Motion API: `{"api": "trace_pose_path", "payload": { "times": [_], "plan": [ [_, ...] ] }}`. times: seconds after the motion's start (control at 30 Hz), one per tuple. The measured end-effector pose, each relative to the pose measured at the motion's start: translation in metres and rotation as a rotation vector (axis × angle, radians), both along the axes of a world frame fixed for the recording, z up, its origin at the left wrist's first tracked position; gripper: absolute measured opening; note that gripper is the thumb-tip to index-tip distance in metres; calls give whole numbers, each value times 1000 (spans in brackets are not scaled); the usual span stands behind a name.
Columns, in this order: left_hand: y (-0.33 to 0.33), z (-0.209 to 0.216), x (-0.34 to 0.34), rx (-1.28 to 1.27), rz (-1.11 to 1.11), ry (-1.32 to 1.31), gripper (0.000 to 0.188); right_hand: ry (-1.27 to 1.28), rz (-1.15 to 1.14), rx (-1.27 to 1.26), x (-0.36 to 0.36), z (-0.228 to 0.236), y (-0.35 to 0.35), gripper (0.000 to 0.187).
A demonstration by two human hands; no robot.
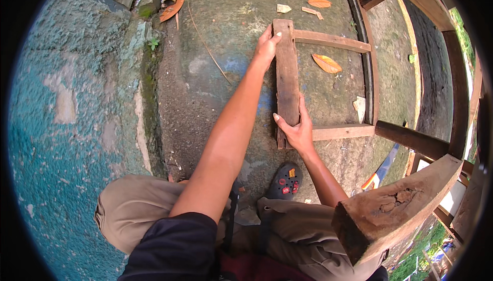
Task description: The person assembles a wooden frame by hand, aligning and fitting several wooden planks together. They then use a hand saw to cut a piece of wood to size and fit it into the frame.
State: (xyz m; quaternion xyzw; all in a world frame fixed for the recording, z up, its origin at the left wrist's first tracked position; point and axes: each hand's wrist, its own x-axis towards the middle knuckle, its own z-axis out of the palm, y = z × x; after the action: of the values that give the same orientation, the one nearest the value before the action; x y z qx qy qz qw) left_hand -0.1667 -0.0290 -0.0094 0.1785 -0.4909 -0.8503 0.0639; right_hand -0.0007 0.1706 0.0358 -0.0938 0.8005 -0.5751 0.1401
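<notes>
Clearly, both hands are holding one short wooden board (286,75), which is running away from the person over the middle of the concrete floor (221,11), well apart from the floor's left edge, where a teal wall (61,142) is standing. Whether the board is touching the floor is not showing.

At the board's far end, the left hand (264,50) is pinching its left edge, the thumb pressing on the face and the fingers partly hiding behind. Near its close end, the right hand (299,133) is spanning the width, thumb lying over the face and fingers lining the right edge.

Two wooden rails, an upper one (334,40) and a lower one (343,132), are reaching from the board's right side to a long timber strip (374,75); whether nails are fixing them, I cannot tell. A dry orange leaf (326,63) is lying between the rails.

Judging by its look, the board is likely to be stiff, moderately heavy, hardly fragile and not slippery, its rough grain possibly giving splinters. If the rails are joined to it, they will be dragging along. Gripping both long edges near the ends, as the hands are doing, seems best for resisting twist.
</notes>
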Motion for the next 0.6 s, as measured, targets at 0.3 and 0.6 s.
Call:
{"api": "trace_pose_path", "payload": {
  "times": [0.3,0.6],
  "plan": [
    [-2,-2,2,2,-49,44,67,-65,-5,-96,0,10,-1,94],
    [3,-9,8,4,-119,31,94,-822,-7,-903,-24,-18,76,92]
  ]
}}
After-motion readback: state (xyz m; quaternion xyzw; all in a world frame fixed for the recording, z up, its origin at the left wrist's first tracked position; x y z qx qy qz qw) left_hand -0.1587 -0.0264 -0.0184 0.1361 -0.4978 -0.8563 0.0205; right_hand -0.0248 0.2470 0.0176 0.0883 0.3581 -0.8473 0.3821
